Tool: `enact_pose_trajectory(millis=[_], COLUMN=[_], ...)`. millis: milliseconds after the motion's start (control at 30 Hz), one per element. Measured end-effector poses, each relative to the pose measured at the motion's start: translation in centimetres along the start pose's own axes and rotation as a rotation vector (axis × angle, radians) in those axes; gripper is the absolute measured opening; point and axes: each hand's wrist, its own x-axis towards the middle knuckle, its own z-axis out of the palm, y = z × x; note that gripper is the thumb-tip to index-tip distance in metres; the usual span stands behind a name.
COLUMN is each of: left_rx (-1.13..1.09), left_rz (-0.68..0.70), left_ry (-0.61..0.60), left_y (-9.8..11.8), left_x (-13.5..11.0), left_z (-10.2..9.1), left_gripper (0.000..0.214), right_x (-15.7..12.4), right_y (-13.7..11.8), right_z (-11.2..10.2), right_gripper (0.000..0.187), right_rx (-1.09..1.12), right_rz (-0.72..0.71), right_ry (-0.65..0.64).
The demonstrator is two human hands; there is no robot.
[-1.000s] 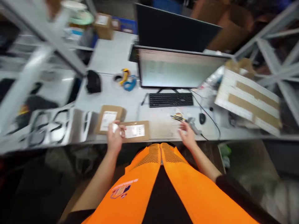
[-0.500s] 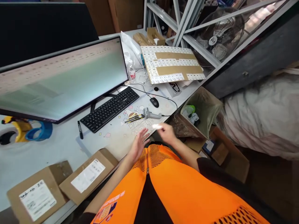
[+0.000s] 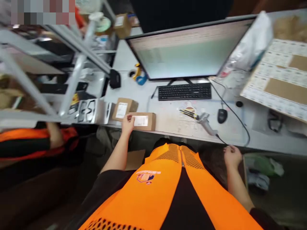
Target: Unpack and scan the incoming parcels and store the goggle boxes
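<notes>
My left hand (image 3: 128, 124) is at the left end of a small cardboard box (image 3: 150, 121) with a white label, its fingers bent against that end. A second labelled cardboard box (image 3: 131, 104) stands just behind and to the left. Off the desk's front edge, my right hand (image 3: 232, 156) hangs with curled fingers beside a waste bin (image 3: 245, 171); blur hides anything between the fingertips. Near that hand, a grey barcode scanner (image 3: 207, 124) lies on the desk with its cable running toward the edge. Yellow-black cutters (image 3: 189, 114) touch the scanner's head.
A monitor (image 3: 189, 51) stands behind a black keyboard (image 3: 184, 91). To the right are a mouse (image 3: 222, 116) and a label-covered board (image 3: 283, 86). Tape rolls (image 3: 141, 79) sit left of the monitor. Metal shelving (image 3: 74, 80) and another person's arm (image 3: 54, 134) are at the left.
The view has swung left. My hands have moved apart: the left to the boxes, the right out toward the bin. The white scrap in my right hand no longer shows.
</notes>
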Motion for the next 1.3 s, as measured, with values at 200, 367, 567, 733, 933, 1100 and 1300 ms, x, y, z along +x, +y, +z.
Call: enact_pose_trajectory(millis=[200, 367, 567, 733, 933, 1100, 1300], left_rx=[0.321, 0.429, 0.5, 0.573, 0.6, 0.519, 0.239], left_rz=[-0.057, -0.088, -0.259, -0.241, -0.178, -0.049, 0.158], left_ry=[0.109, -0.105, -0.273, -0.305, -0.143, 0.159, 0.088], left_y=[-6.5, -7.1, -5.7, -4.8, -2.5, 1.1, 7.0], left_x=[4.2, 9.5, 14.3, 16.5, 15.7, 10.6, 2.0], left_z=[-5.4, -5.0, -3.3, -2.1, -3.0, -7.9, -9.6], left_gripper=[0.059, 0.093, 0.141, 0.16, 0.148, 0.145, 0.155], right_x=[-5.3, -9.7, -15.5, -17.1, -15.1, -3.9, 10.9], right_y=[-13.5, -25.8, -32.1, -32.5, -32.1, -26.3, -22.7], right_z=[13.2, 20.2, 25.5, 27.2, 27.2, 21.8, 14.8], right_gripper=[0.051, 0.074, 0.097, 0.088, 0.086, 0.06, 0.059], right_rx=[0.099, -0.168, -0.603, -0.675, -0.462, -0.18, -0.414], right_rz=[-0.577, -1.009, -1.206, -1.243, -1.209, -0.931, -0.53], right_ry=[-0.796, -0.992, -1.103, -1.013, -1.057, -0.631, -0.306])
